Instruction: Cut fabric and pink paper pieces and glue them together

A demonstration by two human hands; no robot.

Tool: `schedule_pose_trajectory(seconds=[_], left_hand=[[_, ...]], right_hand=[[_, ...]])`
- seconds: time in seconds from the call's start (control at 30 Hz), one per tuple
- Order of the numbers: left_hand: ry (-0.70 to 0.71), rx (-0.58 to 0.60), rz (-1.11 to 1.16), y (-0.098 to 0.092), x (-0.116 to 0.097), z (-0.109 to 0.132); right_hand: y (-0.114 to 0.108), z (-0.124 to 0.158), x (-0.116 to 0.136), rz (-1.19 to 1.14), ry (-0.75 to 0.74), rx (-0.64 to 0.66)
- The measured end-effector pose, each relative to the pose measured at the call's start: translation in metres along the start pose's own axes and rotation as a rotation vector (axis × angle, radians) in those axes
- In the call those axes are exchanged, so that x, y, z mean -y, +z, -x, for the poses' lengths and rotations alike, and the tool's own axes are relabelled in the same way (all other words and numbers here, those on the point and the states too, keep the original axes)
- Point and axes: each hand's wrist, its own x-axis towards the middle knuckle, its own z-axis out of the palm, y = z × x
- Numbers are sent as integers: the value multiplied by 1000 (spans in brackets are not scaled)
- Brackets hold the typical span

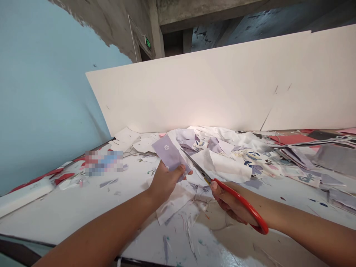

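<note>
Lilac printed fabric swatch (167, 154), pinched in your left hand (165, 183) above the scrap-strewn table (55, 218).

It is light, soft and limp, so expect it to flop wherever it goes unsupported; your left fingers (180, 171) are closed on its lower edge, the firmest place to hold. Your right hand (229, 202) has its fingers wrapped round the loops of red-handled scissors (241, 202), whose blades (194, 167) sit just beside the swatch; you cannot tell whether they touch it.
</note>
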Motion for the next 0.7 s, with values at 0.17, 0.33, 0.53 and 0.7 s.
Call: schedule_pose_trajectory(seconds=[0.17,0.33,0.53,0.7], left_hand=[[-13,-9,5,1,-1,1],[-32,-7,21,0,-1,0],[-39,-2,22,-1,-1,0],[-64,-18,7,-2,-1,-1]], right_hand=[[1,0,0,48,10,3],[0,0,-1,45,23,34],[0,-2,-3,23,40,36],[-4,3,9,-18,36,69]])
